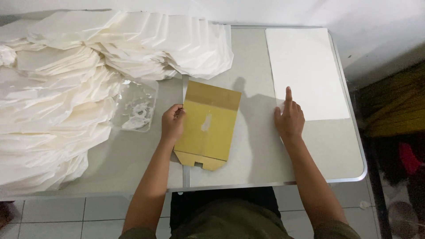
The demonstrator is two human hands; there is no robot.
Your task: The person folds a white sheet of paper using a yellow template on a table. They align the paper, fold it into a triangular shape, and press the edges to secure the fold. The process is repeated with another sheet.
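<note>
Grey table (248, 163) | left hand (172, 124) grip pinching cardboard template (208, 126) edge | right hand (289, 118) spread on paper stack (305, 71)

On your tabletop (310, 150), grey with a metal rim, a large heap of folded white paper pieces (66, 79) covers the left side and spreads along the far edge toward the middle. Just beside that heap, toward the centre, lies a clear plastic tray (137, 108) smeared with white paste. Beyond the near edge you see pale floor tiles (57, 217), and past the right edge a dark, cluttered area (398, 128).
</note>
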